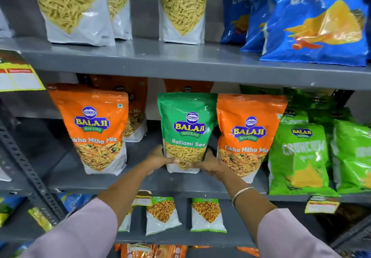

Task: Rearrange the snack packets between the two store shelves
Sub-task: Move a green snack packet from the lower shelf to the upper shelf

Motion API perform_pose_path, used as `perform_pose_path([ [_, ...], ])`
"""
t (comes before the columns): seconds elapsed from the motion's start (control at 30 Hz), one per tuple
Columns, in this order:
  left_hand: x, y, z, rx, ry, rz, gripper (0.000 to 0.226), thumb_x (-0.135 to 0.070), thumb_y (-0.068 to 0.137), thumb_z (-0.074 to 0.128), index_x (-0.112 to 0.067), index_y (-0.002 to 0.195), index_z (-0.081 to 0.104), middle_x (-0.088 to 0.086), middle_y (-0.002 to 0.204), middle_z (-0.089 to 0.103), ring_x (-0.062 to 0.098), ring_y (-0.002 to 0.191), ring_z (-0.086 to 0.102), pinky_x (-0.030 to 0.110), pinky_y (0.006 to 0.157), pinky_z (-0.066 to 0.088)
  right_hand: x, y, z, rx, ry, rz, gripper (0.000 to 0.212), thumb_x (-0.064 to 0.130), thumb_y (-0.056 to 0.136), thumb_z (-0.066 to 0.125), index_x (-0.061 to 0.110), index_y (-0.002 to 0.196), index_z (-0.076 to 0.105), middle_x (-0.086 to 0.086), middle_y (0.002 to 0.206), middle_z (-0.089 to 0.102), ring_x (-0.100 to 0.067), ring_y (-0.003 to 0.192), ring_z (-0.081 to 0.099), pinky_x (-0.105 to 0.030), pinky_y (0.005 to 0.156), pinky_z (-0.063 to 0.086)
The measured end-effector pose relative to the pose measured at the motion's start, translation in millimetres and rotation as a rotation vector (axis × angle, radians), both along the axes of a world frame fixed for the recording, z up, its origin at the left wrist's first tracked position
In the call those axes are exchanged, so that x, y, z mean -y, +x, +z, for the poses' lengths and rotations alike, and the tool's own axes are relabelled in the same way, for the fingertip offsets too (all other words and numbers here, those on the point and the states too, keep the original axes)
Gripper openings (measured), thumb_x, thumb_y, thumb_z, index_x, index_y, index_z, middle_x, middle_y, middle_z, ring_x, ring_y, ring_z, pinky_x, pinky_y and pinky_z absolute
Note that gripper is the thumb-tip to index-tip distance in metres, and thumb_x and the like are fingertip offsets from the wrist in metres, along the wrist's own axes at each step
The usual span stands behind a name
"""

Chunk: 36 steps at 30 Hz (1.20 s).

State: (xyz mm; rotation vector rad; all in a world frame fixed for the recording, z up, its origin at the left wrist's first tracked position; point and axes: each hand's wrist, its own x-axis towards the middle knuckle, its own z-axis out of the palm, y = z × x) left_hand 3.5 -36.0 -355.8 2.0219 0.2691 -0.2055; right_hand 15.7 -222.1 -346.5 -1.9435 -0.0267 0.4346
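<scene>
A green Ratlami Sev packet [185, 125] stands upright on the middle shelf [180, 185], between two orange Tikha Mitha Mix packets [96, 125] [247, 135]. My left hand [158, 158] grips its lower left side and my right hand [210, 164] grips its lower right side, thumbs across the front. More orange packets stand behind. On the upper shelf [180, 61] stand other Ratlami Sev packets [182, 11] [74, 11].
Blue Crunchex bags [317, 21] fill the upper shelf's right end. Green Crunchem bags [301, 157] crowd the middle shelf right of the orange packet. Small packets [207, 215] stand on the lower shelf. A slotted metal upright [26, 167] and a yellow label [18, 73] are at left.
</scene>
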Motion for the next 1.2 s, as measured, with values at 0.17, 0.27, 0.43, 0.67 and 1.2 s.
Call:
perform_pose_path([
  [0.17,7.2,2.8,-13.2,0.084,-0.068,0.107,0.060,-0.020,0.061,0.083,-0.005,0.113,0.057,0.006,0.116,0.065,0.022,0.106,0.060,0.034,0.088,0.049,-2.2,4.2,-8.8,0.094,0.128,-0.047,0.060,-0.011,0.069,0.070,0.000,0.121,0.045,-0.014,0.108,0.057,-0.006,0.069,0.062,-0.004,0.043,0.044],
  [0.27,6.2,-1.9,-13.4,0.123,-0.050,0.166,0.059,-0.017,0.061,0.084,-0.002,0.112,0.060,0.014,0.119,0.066,0.027,0.107,0.062,0.036,0.088,0.052,-4.1,5.2,-15.7,0.109,0.088,-0.115,0.069,-0.004,0.065,0.076,-0.001,0.125,0.043,-0.016,0.110,0.060,-0.020,0.083,0.059,-0.012,0.046,0.051],
  [0.43,-8.1,-20.8,-7.6,0.181,0.015,0.184,0.059,-0.018,0.061,0.084,-0.001,0.113,0.061,0.016,0.120,0.066,0.027,0.108,0.061,0.032,0.083,0.048,-20.9,-4.3,-17.0,0.128,-0.003,-0.113,0.081,0.010,0.059,0.083,0.008,0.128,0.042,-0.016,0.128,0.058,-0.032,0.112,0.057,-0.049,0.088,0.054],
  [0.67,-33.6,-61.2,-0.8,0.239,0.039,0.228,0.056,-0.016,0.064,0.082,0.001,0.113,0.059,0.019,0.119,0.065,0.031,0.111,0.060,0.027,0.078,0.042,-49.4,-34.6,-13.5,0.149,0.008,-0.089,0.075,0.008,0.059,0.083,0.005,0.124,0.046,-0.016,0.125,0.060,-0.031,0.115,0.057,-0.053,0.091,0.051],
  [1.2,-37.8,-165.4,69.7,0.439,0.171,0.232,0.051,-0.047,0.060,0.077,-0.006,0.088,0.065,0.017,0.093,0.072,0.032,0.086,0.066,0.048,0.076,0.054,-38.4,-138.9,84.5,0.276,-0.026,0.079,0.070,0.014,0.061,0.083,0.012,0.123,0.050,-0.011,0.122,0.063,-0.027,0.109,0.060,-0.050,0.080,0.057],
])
